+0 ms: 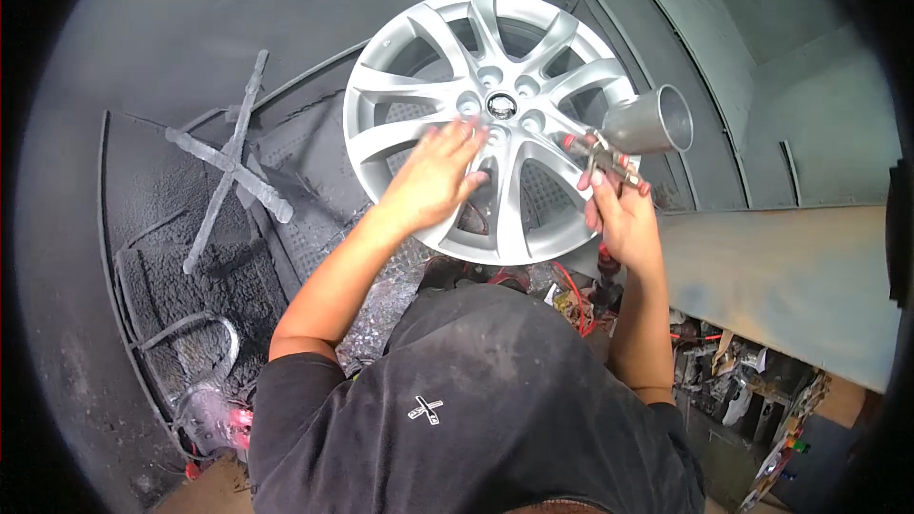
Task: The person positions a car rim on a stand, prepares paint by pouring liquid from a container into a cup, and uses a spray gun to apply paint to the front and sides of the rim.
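A silver alloy wheel rim [511,219] with several spokes and a dark round centre cap [501,106] faces me. My left hand [440,171] is over its lower left spokes, fingers stretched out and slightly blurred, close to the hub; whether it touches the metal I cannot tell. In my right hand [624,214] is a spray gun [602,154], gripped at the rim's right side. A grey metal paint cup [649,122] sits on the gun, its round end turned to the right. The gun's handle is mostly hidden by my fingers.
To the left stands a cross-shaped stand [230,164] coated in grey paint. A bent hose [190,324] lies below it. Grey panels [657,48] rise behind the wheel. At lower right, a pale panel [781,271] borders cluttered shelves [743,390]; a red hose [576,295] hangs near my right forearm.
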Tool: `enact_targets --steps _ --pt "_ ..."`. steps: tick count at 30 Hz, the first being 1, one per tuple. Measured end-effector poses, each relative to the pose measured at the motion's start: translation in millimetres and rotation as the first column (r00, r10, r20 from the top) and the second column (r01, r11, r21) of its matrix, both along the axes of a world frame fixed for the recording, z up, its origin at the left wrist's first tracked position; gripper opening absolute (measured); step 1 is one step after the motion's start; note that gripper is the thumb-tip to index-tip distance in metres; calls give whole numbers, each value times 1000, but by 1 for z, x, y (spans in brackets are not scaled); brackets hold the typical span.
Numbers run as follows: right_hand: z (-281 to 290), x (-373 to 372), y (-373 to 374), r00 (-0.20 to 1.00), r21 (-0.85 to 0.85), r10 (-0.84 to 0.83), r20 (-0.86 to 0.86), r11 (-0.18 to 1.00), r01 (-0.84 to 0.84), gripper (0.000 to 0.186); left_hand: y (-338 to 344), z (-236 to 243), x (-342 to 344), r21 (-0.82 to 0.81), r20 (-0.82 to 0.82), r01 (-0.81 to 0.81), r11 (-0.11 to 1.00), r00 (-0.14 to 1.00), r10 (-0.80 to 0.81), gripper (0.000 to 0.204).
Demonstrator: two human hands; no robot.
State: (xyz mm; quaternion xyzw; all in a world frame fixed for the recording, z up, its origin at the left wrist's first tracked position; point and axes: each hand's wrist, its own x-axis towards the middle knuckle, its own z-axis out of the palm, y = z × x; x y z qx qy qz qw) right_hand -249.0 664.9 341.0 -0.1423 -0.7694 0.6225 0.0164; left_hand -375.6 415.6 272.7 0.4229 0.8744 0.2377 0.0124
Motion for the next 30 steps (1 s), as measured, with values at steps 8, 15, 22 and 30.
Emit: enact_targets --steps 8,15,22,30 --pt "13 53 -21 898 -376 415 146 863 -338 44 -93 -3 -83 -295 76 -45 955 995 71 63" --pt "1 86 32 967 -198 182 177 969 -147 43 -84 -34 -49 -59 10 -297 953 955 298 53" --pt "-35 128 77 980 -115 -100 175 986 121 42 -30 -53 61 -15 -96 -527 850 847 523 62" --pt "-25 119 49 941 -204 207 269 967 -154 42 30 -28 138 -77 263 26 997 965 -5 59"
